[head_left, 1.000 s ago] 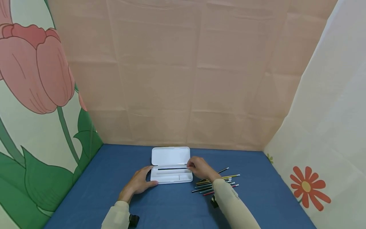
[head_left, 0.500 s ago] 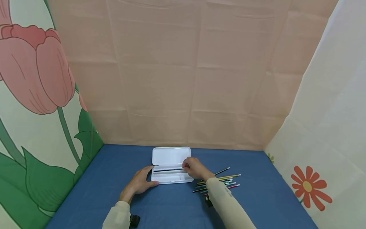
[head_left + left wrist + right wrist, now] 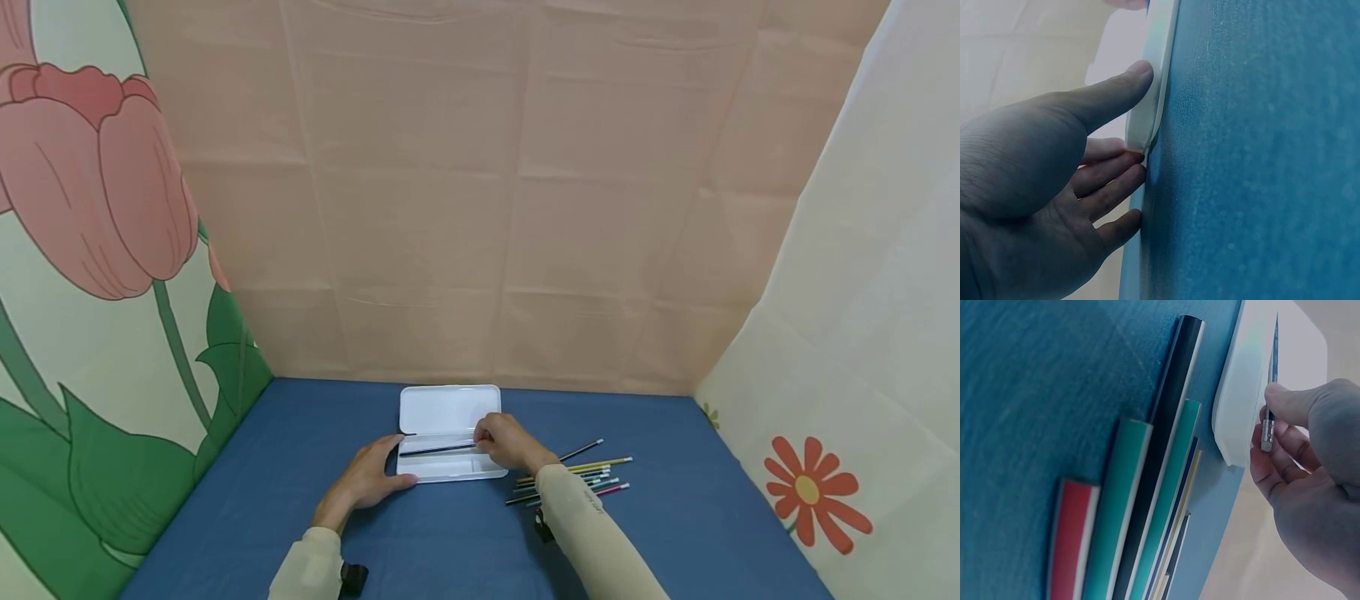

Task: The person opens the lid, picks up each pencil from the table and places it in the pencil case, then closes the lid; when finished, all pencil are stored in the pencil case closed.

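Dark pencil [image 3: 438, 450] being pinched over open white case [image 3: 437, 468] by right hand [image 3: 510, 442]; case's left end being touched by left hand [image 3: 365, 476] (fingers fairly straight).

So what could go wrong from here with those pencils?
The right hand pinches the dark pencil near its eraser end, so the long free part might swing and miss the case.
The right sleeve crosses over the loose pencils in the head view; a dip of the arm could scatter them.
The left hand touches only one end of the case, so a bump at the other might twist it.
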The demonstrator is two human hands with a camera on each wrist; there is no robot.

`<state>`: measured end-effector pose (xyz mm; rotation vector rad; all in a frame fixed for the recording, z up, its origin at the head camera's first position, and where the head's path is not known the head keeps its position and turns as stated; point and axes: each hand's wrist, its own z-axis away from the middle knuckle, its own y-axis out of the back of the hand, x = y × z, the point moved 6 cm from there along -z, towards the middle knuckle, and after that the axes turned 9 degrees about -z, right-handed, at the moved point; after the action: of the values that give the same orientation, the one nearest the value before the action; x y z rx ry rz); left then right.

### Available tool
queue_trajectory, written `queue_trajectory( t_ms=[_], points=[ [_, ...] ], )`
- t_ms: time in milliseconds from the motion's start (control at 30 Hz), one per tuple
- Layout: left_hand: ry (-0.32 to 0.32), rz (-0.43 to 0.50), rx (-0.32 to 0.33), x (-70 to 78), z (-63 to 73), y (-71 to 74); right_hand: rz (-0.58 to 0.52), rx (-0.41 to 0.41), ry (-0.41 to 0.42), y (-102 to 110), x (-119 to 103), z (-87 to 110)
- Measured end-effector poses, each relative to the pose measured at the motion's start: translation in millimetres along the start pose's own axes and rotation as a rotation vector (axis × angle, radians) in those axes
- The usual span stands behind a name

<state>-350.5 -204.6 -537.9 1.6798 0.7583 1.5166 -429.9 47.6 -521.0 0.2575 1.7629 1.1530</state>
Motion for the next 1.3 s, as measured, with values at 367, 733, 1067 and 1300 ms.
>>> queue_trajectory(
  t_ms=[367,733,1067,1300],
  points=[
    [0.01,0.001,0.004,1.4,1.1,-0.1,0.049,-0.03,0.031,-1.2,-2.2,-0.3],
    [0.008,-0.003,0.003,1.1,0.7,-0.8,0.03,-0.064,0.006,-3.8,-1.3,0.0],
    [0.003,-0.012,0.001,1.2,0.0,0.0,0.014,-0.05,0.008,-1.6,-0.8,2.0],
    [0.005,-0.007,-0.001,1.6,1.0,0.2,-0.036,-0.03,0.013,2.2,3.0,5.4]
  ],
)
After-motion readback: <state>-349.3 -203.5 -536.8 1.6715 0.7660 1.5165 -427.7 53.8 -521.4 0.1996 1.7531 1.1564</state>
